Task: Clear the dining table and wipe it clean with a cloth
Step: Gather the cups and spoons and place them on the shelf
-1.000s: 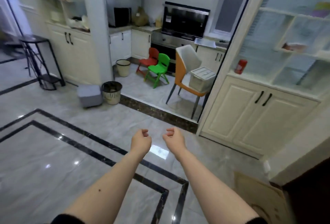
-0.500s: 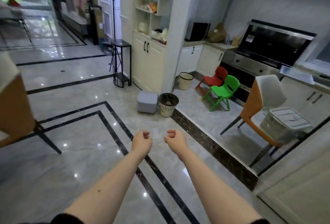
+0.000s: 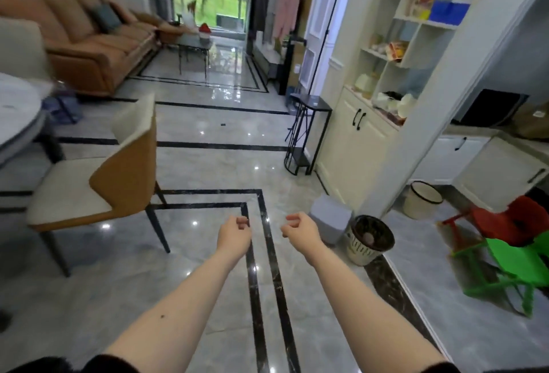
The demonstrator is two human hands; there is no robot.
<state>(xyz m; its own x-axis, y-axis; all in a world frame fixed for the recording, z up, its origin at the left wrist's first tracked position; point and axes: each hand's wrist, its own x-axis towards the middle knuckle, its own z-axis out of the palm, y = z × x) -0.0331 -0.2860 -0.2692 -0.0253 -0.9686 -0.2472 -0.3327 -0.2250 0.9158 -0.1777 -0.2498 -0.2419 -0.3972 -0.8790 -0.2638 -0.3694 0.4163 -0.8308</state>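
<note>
Now our left hand [image 3: 233, 236] and right hand [image 3: 301, 234] hang loosely curled and empty, and the dining table [image 3: 17, 117] lies well off beyond the left hand, nearer it, past the chair [image 3: 98, 176].

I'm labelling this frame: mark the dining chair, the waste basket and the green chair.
dining chair [image 3: 71, 194], head view, on its cream seat.
waste basket [image 3: 361, 249], head view, on its slotted wall.
green chair [image 3: 517, 256], head view, on its seat.
</note>
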